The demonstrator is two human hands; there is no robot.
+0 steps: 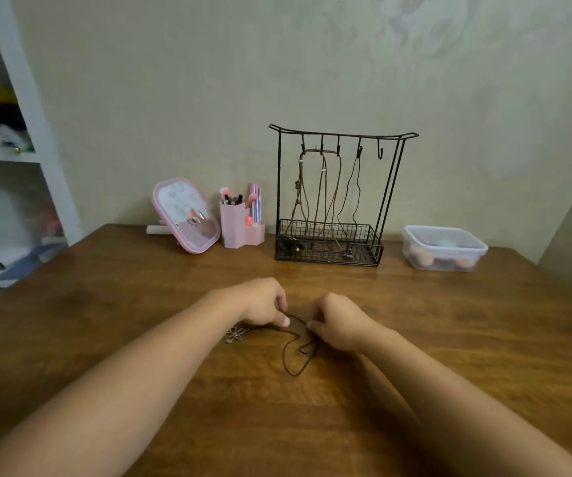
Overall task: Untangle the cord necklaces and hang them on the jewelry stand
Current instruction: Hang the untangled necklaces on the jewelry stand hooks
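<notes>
A dark cord necklace [296, 349] lay looped on the wooden counter [449, 339], its loop trailing toward the camera and its silver flower pendant [235, 334] off to the left, while the left hand [264, 302] and right hand [338, 321], knuckles up and close together, each pinched a strand with curled fingers. Behind them, well apart, stood the black wire jewelry stand [338, 197] against the wall, brown and black cords already hanging from its hooks into the basket. A pink mirror [185, 215] and pink brush holder [240, 223] sat to its left, a lidded plastic box [444, 247] to its right.
</notes>
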